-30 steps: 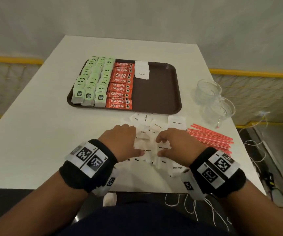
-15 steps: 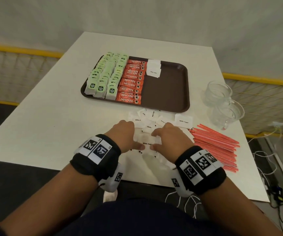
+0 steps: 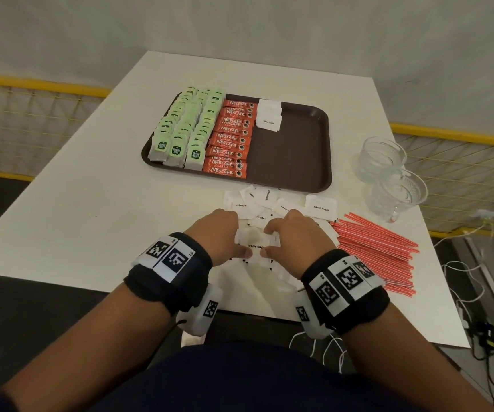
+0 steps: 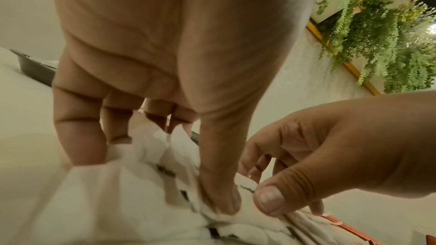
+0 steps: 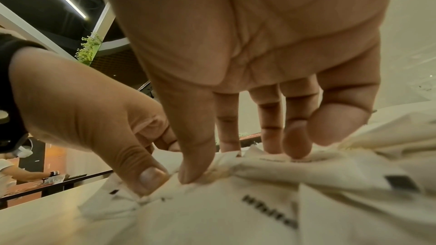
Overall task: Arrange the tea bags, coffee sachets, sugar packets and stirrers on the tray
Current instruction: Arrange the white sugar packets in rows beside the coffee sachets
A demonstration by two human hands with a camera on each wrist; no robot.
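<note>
A brown tray (image 3: 293, 150) holds rows of green tea bags (image 3: 186, 129), orange coffee sachets (image 3: 232, 138) and a short pile of white sugar packets (image 3: 269, 114). Loose sugar packets (image 3: 265, 200) lie on the table in front of the tray. Both hands sit over a bunch of sugar packets (image 3: 256, 243) near the front edge. My left hand (image 3: 228, 233) pinches the bunch's left side with thumb and fingers. My right hand (image 3: 293, 236) pinches its right side. The wrist views show the thumbs (image 4: 219, 197) (image 5: 191, 172) pressed into the crumpled packets. Red stirrers (image 3: 376, 251) lie to the right.
Two clear glass cups (image 3: 388, 173) stand at the table's right edge, behind the stirrers. The white table (image 3: 91, 218) ends close to my body. Cables hang off its right front corner (image 3: 463, 278). A yellow rail runs behind.
My hands have drawn closer together, squeezing the loose packets between them into one bunch. The head view has shifted slightly.
</note>
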